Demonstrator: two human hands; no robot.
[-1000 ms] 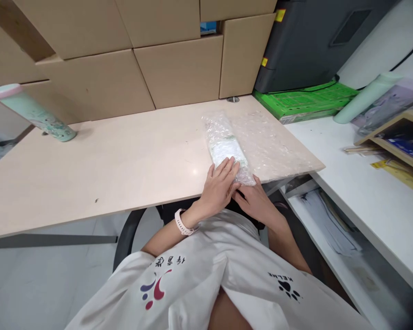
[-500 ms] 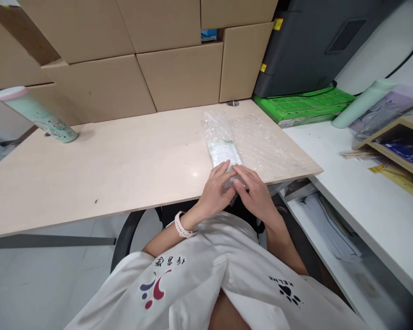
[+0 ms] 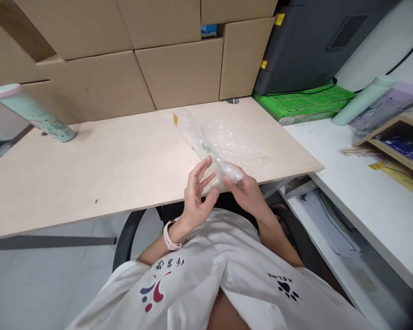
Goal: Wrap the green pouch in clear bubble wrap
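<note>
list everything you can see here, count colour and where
bubble-wrapped bundle: 1, clear with green inside, near desk edge, lifted at the near end
loose bubble wrap sheet: 1, clear, trailing right of the bundle on the desk
desk: 1, pale wood, centre
cardboard boxes: several, brown, stacked along the back of the desk
tumbler: 1, mint green with pink lid, far left of desk
dark machine: 1, charcoal, back right
green crate: 1, bright green, folded flat under the machine
white side table: 1, white, right
wooden tray: 1, light wood, far right, holding blue items
watch: 1, pale pink, left wrist
left hand: open, fingers spread beside the bundle
right hand: gripping the bundle's near end
</note>
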